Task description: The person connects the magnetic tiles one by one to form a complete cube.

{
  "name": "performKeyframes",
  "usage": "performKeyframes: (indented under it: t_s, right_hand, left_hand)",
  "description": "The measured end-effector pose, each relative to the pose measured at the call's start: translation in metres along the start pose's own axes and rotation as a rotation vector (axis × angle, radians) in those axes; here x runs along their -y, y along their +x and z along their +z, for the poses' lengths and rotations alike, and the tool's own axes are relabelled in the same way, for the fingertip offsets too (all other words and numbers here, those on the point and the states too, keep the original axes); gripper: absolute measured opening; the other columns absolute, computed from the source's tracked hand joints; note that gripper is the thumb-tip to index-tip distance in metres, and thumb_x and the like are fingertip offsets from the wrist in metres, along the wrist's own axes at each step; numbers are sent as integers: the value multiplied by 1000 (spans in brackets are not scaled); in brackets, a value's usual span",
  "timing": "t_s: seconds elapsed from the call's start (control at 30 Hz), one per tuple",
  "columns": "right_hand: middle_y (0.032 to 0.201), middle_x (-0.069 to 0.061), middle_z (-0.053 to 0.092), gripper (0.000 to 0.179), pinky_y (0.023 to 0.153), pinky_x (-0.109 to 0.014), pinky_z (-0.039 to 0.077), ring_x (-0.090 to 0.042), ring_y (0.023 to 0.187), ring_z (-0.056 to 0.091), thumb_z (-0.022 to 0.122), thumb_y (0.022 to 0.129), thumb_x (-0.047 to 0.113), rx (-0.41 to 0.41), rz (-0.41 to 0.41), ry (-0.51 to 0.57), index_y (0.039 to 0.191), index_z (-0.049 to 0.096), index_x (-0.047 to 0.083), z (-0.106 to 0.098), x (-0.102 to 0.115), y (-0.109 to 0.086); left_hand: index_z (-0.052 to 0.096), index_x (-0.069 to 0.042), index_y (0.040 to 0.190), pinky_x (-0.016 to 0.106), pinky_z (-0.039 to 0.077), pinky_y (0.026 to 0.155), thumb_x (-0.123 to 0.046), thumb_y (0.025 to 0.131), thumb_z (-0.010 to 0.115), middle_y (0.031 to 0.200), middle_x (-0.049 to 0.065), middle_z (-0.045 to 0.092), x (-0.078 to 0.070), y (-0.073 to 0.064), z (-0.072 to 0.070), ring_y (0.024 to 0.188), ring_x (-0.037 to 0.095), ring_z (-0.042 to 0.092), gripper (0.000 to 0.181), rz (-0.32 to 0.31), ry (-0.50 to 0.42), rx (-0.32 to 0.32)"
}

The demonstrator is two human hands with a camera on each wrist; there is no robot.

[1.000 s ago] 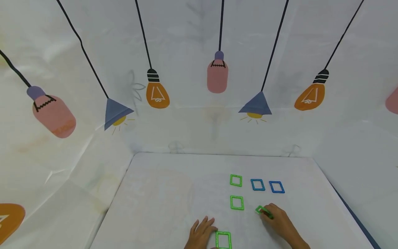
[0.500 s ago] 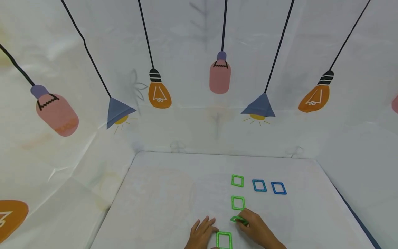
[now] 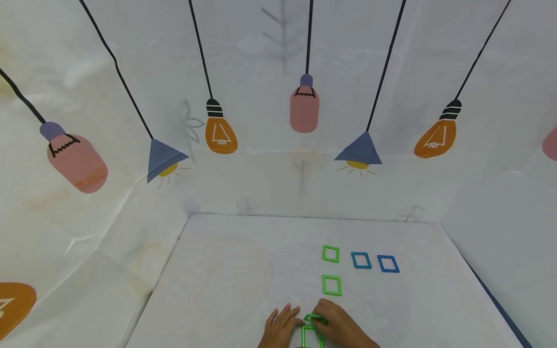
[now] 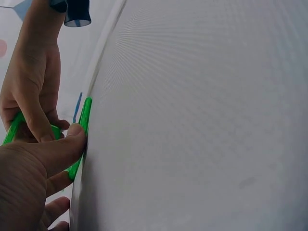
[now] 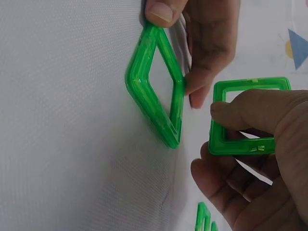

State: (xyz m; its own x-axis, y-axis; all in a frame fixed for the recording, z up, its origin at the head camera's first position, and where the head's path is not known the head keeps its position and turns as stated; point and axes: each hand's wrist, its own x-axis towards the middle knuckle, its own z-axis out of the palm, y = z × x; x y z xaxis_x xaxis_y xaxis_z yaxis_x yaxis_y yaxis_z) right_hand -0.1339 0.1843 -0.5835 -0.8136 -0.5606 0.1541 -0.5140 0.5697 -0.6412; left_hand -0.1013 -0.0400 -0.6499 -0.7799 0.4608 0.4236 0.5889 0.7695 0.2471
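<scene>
My left hand (image 3: pixel 278 331) rests at the table's near edge. It pinches a green see-through square magnetic tile (image 5: pixel 144 94) between thumb and fingers, and that tile lies on the table. Just above its far side, my right hand (image 3: pixel 341 325) pinches a second green square tile (image 5: pixel 218 130) by its edge, tilted up off the table. In the head view this held tile overlaps the far edge of the lower one. The left wrist view shows both hands close together, with the lower tile (image 4: pixel 86 113) seen edge-on by the left thumb.
Farther back on the white table (image 3: pixel 226 280) lie two green square tiles, the nearer one (image 3: pixel 332 293) in line with the farther one (image 3: pixel 330 261). A teal square tile (image 3: pixel 363 267) and a blue one (image 3: pixel 390 271) lie right of them. White lamp-printed sheeting (image 3: pixel 261 183) surrounds the table.
My right hand has carried its green tile leftward and nearer, from open table to the far edge of the left hand's tile. The left hand has stayed put.
</scene>
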Motion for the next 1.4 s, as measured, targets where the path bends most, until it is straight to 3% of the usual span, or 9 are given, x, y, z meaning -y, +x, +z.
performKeyframes:
  t_s: [0.23, 0.6, 0.77, 1.0, 1.23, 1.4]
  right_hand:
    - [87, 19, 58, 4, 70, -22, 53, 8, 78, 49, 73, 90, 20, 97, 81, -8, 93, 70, 20, 2, 6, 2]
    - [87, 19, 57, 4, 71, -21, 53, 8, 80, 49, 74, 91, 21, 78, 41, -62, 92, 70, 21, 5, 9, 1]
    - [87, 19, 58, 4, 71, -21, 53, 7, 79, 49, 73, 91, 21, 94, 38, -70, 93, 70, 21, 6, 8, 1]
    - [87, 19, 58, 5, 74, -23, 54, 7, 80, 49, 74, 90, 22, 139, 96, -76, 94, 70, 21, 7, 11, 2]
    - [87, 19, 57, 6, 75, -23, 54, 7, 80, 49, 73, 90, 23, 170, 149, -62, 94, 70, 21, 9, 11, 4]
    - [87, 19, 57, 7, 75, -22, 54, 6, 81, 48, 74, 89, 21, 158, 127, -74, 95, 70, 20, 9, 12, 3]
  left_hand:
    - [62, -29, 109, 46, 50, 92, -71, 80, 64, 133, -8, 63, -1, -1, -1, 122, 20, 62, 52, -3, 45, -12]
    - [62, -29, 108, 42, 49, 92, -75, 83, 57, 131, -10, 63, 1, -3, 4, 121, 16, 61, 52, 22, 123, -79]
    - [61, -29, 109, 42, 49, 93, -76, 80, 59, 131, -11, 63, 0, -3, 5, 121, 15, 61, 56, 3, 127, -66]
    - [60, -28, 108, 43, 49, 93, -73, 80, 62, 132, -11, 63, 0, -3, 4, 122, 16, 61, 54, -21, 91, -39]
    - [58, -27, 110, 44, 45, 97, -70, 91, 51, 135, -11, 60, -3, -3, 2, 125, 16, 59, 47, -35, 57, -17]
    - [56, -28, 110, 43, 42, 98, -67, 91, 55, 136, -10, 60, -4, -2, 1, 126, 16, 58, 43, -55, 53, 10]
